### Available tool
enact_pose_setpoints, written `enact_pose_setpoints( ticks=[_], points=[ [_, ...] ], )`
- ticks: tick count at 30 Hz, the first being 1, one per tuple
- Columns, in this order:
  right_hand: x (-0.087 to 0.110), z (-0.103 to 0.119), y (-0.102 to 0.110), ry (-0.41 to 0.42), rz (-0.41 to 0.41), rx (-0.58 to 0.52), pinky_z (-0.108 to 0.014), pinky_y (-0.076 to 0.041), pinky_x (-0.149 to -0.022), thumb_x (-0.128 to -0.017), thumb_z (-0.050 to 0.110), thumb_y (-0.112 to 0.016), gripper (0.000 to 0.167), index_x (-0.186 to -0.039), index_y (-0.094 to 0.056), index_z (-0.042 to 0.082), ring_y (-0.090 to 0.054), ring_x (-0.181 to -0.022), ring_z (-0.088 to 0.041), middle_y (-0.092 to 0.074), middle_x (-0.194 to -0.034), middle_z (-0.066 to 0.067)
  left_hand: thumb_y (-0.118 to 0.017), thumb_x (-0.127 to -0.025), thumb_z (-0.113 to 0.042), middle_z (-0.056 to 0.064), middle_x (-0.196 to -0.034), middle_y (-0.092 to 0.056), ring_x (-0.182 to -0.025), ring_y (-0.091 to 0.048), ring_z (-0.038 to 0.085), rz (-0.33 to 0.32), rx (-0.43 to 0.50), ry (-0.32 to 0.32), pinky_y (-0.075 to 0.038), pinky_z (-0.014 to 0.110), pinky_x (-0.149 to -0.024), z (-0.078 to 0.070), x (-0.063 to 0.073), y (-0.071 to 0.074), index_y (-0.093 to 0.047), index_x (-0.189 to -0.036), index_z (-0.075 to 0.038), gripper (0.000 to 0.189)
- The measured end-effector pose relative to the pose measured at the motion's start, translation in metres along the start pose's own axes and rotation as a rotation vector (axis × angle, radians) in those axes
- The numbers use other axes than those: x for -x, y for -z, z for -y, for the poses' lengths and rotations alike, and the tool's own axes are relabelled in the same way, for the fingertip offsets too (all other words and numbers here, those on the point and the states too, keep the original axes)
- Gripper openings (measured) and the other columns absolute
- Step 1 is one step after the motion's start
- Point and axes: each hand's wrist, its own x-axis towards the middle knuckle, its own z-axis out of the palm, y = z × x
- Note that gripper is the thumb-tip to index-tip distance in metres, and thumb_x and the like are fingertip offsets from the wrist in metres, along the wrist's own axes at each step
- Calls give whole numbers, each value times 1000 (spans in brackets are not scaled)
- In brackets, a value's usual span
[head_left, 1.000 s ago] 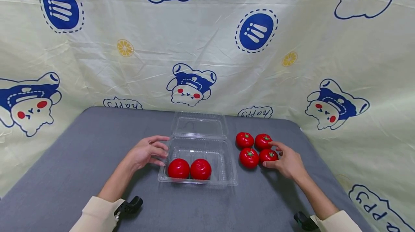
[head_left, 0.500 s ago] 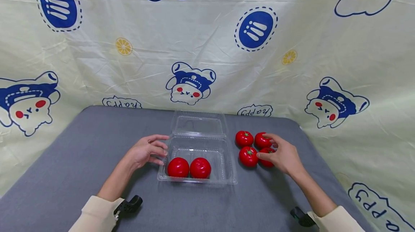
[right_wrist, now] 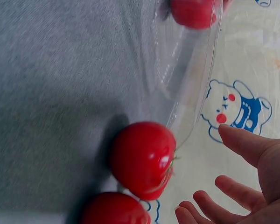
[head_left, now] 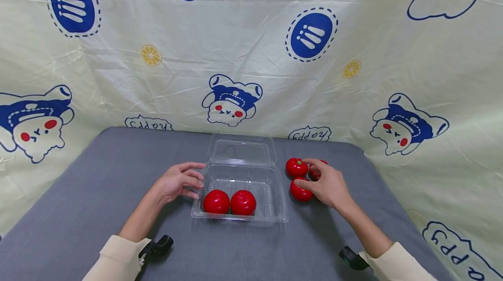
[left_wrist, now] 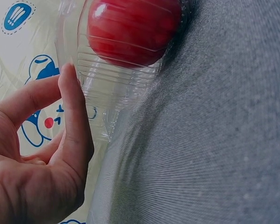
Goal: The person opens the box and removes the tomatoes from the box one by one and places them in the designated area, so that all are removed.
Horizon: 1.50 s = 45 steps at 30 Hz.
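A clear plastic clamshell box (head_left: 271, 185) lies open on the table, its lid (head_left: 241, 149) folded back. Two red tomatoes, one on the left (head_left: 216, 202) and one on the right (head_left: 243, 203), sit in its front half. My left hand (head_left: 177, 183) is at the box's left side, fingertips right at the rim. Right of the box is a cluster of tomatoes; the back left one (head_left: 296, 167) and front left one (head_left: 301, 190) show best. Over them hovers my right hand (head_left: 328, 185), fingers spread, apart from the tomato (right_wrist: 142, 156) in the right wrist view. It partly hides the cluster.
A grey cloth (head_left: 235, 255) covers the table. Behind it hangs a pale curtain (head_left: 267, 80) printed with cartoon bears. Black wrist straps with devices show at both sleeves, one by the left cuff (head_left: 157, 246) and one by the right cuff (head_left: 353, 258).
My right hand has moved left across the tomato cluster, from the right-hand tomatoes to over the left-hand ones. My left hand and the box have stayed in place.
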Motion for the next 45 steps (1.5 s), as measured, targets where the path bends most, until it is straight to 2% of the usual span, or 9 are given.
enact_pose_setpoints(
  ticks=[12, 18, 27, 45],
  points=[
    [-3, 24, -14, 66, 43, -18, -50, -61, -85, -81, 31, -83, 68, -140, -57, 12, -62, -115, -39, -64, -132, -21, -65, -93, -3, 9, -102, -68, -78, -69, 17, 11, 4, -10, -64, 36, -67, 0, 0, 1, -44, -148, 2, 59],
    [-4, 35, -25, 113, 45, -31, -45, -62, -83, -79, 30, -85, 68, -139, -59, 11, -65, -111, -36, -68, -126, -18, -64, -93, -2, 8, -101, -68, -78, -69, 17, 13, 7, -9, -64, 36, -67, 0, 0, 1, -43, -148, 2, 59],
    [-3, 51, -39, 131, 91, -77, -40, -63, -77, -77, 32, -87, 69, -138, -61, 15, -64, -113, -35, -67, -128, -16, -65, -93, -4, 8, -101, -68, -78, -69, 17, 3, -8, -10, -64, 36, -67, 1, 0, 1, -44, -148, 1, 59],
    [5, 77, -63, 139, 190, -125, -40, -62, -78, -77, 35, -87, 66, -136, -63, 18, -65, -113, -34, -68, -127, -14, -66, -92, -3, 9, -102, -68, -78, -69, 18, -1, -8, -2, -64, 37, -67, 0, -1, 0, -45, -147, 1, 59]
  ],
)
